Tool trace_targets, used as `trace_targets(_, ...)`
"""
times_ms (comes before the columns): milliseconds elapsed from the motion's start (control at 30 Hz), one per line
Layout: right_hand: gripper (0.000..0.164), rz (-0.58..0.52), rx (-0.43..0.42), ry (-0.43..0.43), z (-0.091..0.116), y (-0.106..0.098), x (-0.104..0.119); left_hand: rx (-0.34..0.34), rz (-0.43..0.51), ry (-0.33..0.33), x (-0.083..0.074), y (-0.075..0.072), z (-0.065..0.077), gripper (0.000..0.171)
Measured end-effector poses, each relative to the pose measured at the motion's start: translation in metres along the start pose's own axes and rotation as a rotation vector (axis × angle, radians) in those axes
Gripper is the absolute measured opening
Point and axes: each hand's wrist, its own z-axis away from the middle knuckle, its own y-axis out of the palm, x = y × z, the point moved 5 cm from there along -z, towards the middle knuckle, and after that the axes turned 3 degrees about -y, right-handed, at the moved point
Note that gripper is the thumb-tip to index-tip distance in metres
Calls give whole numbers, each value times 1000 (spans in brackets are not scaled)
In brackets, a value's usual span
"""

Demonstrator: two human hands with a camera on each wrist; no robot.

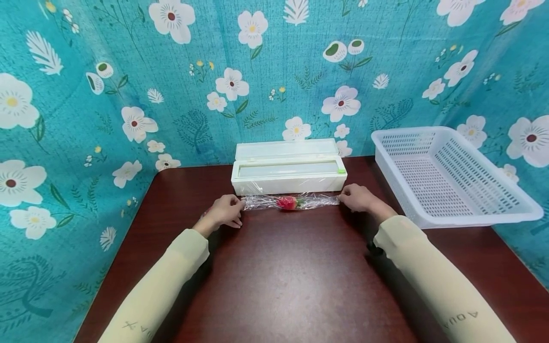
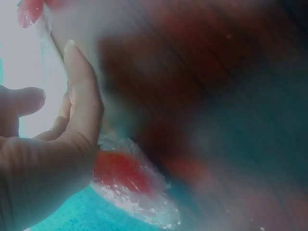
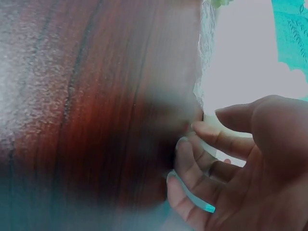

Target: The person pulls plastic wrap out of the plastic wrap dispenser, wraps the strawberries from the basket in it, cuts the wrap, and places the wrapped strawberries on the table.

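Note:
A red strawberry (image 1: 288,203) with green leaves lies inside a strip of clear plastic wrap (image 1: 319,200) on the table. My left hand (image 1: 223,209) is at the strip's left end; in the left wrist view its thumb and fingers (image 2: 82,86) stand apart. At the right end of the strip is my right hand (image 1: 357,197), its fingers (image 3: 192,166) loosely bent, with a gap between thumb and forefinger. Behind the strip sits a white wrap dispenser box (image 1: 289,184), its lid raised. Another red piece in clear wrap (image 2: 125,173) shows beside my left hand.
To the right stands a white slotted plastic basket (image 1: 469,220), close to my right forearm. A dark reddish wooden table (image 1: 279,281) carries everything. Blue floral cloth (image 1: 274,105) hangs behind and at both sides.

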Motion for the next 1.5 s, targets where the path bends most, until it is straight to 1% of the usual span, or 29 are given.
trace_targets(133,32,42,3,14,3,1,-1,-37,28,5,1,-3,2,26)
trace_targets(233,34,55,-8,23,5,2,-1,-80,27,21,1,-5,2,21)
trace_targets(300,35,58,-17,14,6,2,0,-97,27,24,3,-5,1,20)
trace_targets(333,36,52,-14,-1,6,3,1,-95,24,23,3,-5,0,21)
trace_targets(400,37,33,-7,-36,6,5,4,-73,22,22,5,-3,-1,30)
trace_targets(467,37,-1,7,-77,7,7,7,-39,25,16,6,-1,-3,41)
trace_targets(533,36,-37,17,-114,6,9,9,-4,33,14,7,1,-4,46)
trace_targets(600,33,-72,11,-142,4,10,11,20,39,18,6,2,-5,42)
trace_targets(700,26,-129,4,-156,0,13,11,34,56,33,4,5,-6,30)
trace_targets(833,21,-220,10,-134,-2,15,6,14,89,50,0,8,-7,27)
trace_targets(933,25,-298,24,-107,-1,12,3,-9,97,54,-3,9,-7,27)
trace_targets(1000,29,-367,49,-91,1,10,2,-14,84,56,-4,8,-6,27)
trace_targets(1133,35,-488,126,-60,4,11,1,3,50,45,-5,10,-3,28)
trace_targets(1233,35,-540,181,-11,5,13,-1,8,40,25,-1,12,-4,29)
trace_targets(1300,34,-553,203,13,5,14,-2,-10,29,19,0,13,-5,31)
trace_targets(1367,32,-541,202,45,4,16,-3,-43,3,25,0,13,-7,31)
trace_targets(1433,31,-501,179,55,2,17,-3,-86,-52,41,-2,13,-8,32)
trace_targets(1500,31,-443,135,67,0,18,-2,-129,-125,52,-4,13,-11,34)
